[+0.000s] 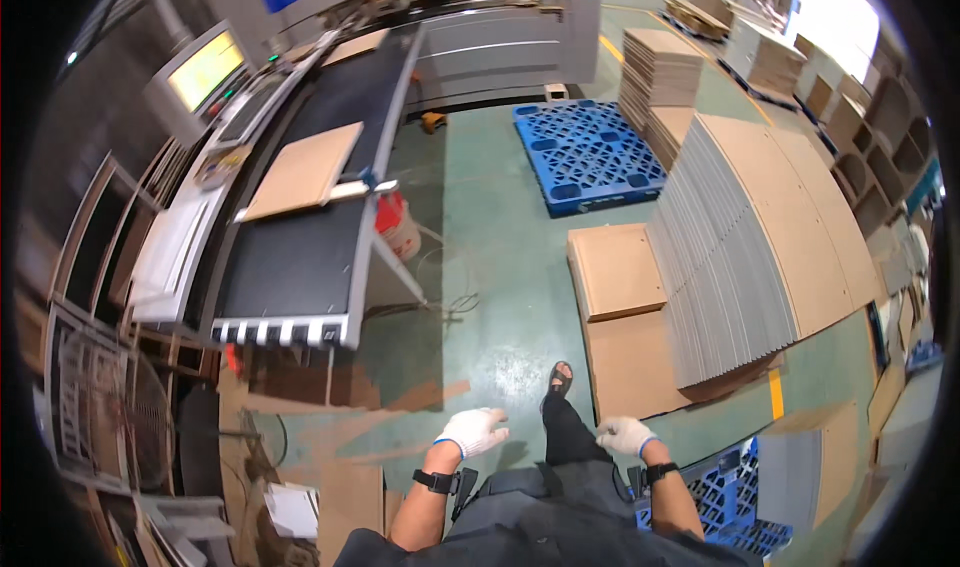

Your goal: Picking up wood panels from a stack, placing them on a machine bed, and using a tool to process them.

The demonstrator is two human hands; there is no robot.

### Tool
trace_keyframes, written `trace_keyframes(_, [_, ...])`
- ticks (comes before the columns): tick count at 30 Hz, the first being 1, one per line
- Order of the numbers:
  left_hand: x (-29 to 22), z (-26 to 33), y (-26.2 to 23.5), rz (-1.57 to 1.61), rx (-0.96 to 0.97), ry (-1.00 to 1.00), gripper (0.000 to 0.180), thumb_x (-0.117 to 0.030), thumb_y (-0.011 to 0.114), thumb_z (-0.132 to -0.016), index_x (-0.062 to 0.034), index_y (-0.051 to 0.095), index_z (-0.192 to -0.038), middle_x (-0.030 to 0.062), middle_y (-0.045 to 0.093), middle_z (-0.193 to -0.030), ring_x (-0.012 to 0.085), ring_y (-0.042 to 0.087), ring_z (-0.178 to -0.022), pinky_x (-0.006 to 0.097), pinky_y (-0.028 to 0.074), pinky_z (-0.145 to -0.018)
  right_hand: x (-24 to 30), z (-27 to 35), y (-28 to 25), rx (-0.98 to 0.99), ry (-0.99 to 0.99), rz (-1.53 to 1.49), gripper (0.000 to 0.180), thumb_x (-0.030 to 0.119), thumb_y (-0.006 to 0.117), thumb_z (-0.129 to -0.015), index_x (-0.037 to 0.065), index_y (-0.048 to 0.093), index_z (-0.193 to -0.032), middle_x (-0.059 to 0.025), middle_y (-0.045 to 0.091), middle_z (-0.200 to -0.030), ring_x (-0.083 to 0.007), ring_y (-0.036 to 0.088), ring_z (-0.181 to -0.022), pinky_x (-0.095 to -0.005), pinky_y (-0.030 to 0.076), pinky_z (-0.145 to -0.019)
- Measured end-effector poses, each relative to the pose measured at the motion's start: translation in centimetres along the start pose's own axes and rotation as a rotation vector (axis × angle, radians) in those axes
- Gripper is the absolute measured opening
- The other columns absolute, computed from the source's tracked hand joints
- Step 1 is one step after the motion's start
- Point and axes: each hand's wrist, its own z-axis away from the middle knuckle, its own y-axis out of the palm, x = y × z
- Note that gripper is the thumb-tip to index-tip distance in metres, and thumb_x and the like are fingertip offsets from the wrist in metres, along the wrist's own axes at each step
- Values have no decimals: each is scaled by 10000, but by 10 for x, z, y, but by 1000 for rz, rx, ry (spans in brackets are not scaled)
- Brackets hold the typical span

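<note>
In the head view, both hands wear white gloves and hang apart over the green floor (500,317) in front of the body. The left hand (473,432) has its grip slack, thumb and fingers apart around nothing; the near end of the counter (290,277) lies ahead of it, to the left. The right hand (625,434) is also bare of any load, its grip loosely curled with the fingers a little apart, just short of the low brown panels (632,362).

A tan board (305,172) lies on the counter's black surface, partway along, with a pale strip (350,191) by its near edge reaching past the counter's right edge. Another board (357,46) lies toward the counter's far end. A red bucket (397,227) stands beside the right edge.

Right of the walkway, a tall stack of grey-edged panels (720,277) stands beside the low brown panels, on which a smaller pile (617,267) rests. Beyond is a blue pallet (590,152).
</note>
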Motion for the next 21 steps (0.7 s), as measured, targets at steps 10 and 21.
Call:
trace_keyframes(10, [25,-188,-170,102,-43,-230,471,-459,627,-925,-89,709,-1204,182,736,-1119,380,694,-1054,465,542,-921,27,-226,-258,-125,-38,111,358,354,614,-887,78,729,-1082,-227,732,-1036,-417,695,-1005,-489,546,-895])
trace_keyframes(21, [148,-456,-287,245,60,-178,405,-421,673,-915,-96,745,-1145,191,750,-1032,357,721,-993,430,556,-884,103,-488,-400,-30,-158,53,377,368,607,-934,111,705,-1193,-168,742,-1096,-365,702,-989,-452,543,-879])
